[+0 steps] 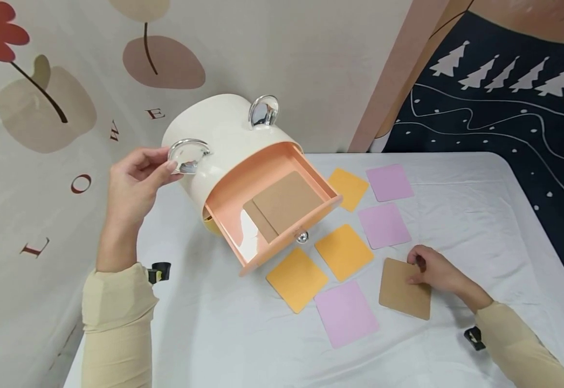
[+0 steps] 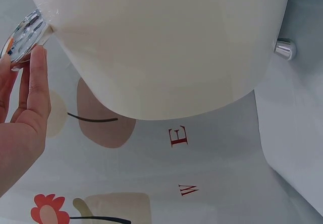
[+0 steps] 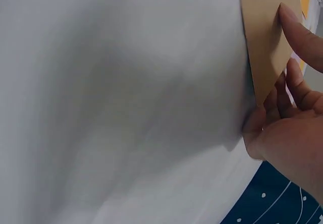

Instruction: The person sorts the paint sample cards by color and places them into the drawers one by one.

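My left hand [image 1: 136, 180] pinches one silver ear-shaped ring [image 1: 188, 156] on a white rounded box [image 1: 219, 121], which leans back. The wrist view shows those fingertips at the shiny ring [image 2: 26, 37], beside the box's pale wall [image 2: 166, 47]. Its peach drawer [image 1: 269, 253] is pulled out, with overlapping brown cards [image 1: 291, 199] lying inside. At the right, my right hand [image 1: 434, 269] pinches a brown square card [image 1: 400, 288] by its edge, thumb on top and fingers beneath. In the right wrist view that card [image 3: 265, 32] is tilted over the white cloth.
Three orange cards [image 1: 344, 252] and three purple cards [image 1: 346, 313] lie between the drawer and my right hand. White cloth [image 1: 243, 345] covers the table. Behind stands a printed curtain [image 1: 287, 54]; a dark tree-patterned cloth [image 1: 495, 124] hangs at the right.
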{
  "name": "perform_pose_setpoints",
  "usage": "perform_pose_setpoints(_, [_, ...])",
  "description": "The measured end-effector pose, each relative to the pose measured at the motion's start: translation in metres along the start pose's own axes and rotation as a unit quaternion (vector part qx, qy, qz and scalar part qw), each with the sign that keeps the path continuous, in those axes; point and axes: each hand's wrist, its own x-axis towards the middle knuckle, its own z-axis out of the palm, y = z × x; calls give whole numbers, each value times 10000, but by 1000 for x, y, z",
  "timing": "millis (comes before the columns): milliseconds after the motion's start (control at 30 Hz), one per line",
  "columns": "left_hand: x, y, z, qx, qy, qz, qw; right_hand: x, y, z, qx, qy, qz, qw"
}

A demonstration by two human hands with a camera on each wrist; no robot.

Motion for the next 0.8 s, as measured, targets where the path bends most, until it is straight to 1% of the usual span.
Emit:
perform_pose_setpoints(133, [0, 0, 0, 148, 11, -50, 9999, 3, 0, -8, 457, -252, 71, 9986])
perform_pose_setpoints(233, [0, 0, -1, 221, 17, -82, 9997, 5, 0, -18, 610, -393, 4, 9974])
perform_pose_setpoints(333, [0, 0, -1, 165, 13, -93, 9998, 5, -1, -30, 594, -419, -84, 9973])
perform_pose_setpoints(400, [1, 0, -1, 83, 2, -94, 9999, 5, -3, -40, 509, -361, -135, 9980])
perform_pose_setpoints(500, [1, -1, -1, -7, -12, -83, 10000, 4, -9, -57, 362, -115, -150, 9992])
perform_pose_setpoints(600, [1, -1, -1, -75, -30, -62, 9999, 4, -16, -73, 252, 233, 12, 9994])
perform_pose_setpoints(733, [1, -1, -1, -143, -53, -8, 9999, 5, -24, -92, 491, 743, 323, 9955])
perform_pose_setpoints(800, [1, -1, -2, -164, -68, 17, 9998, 7, -28, -100, 804, 982, 364, 9912])
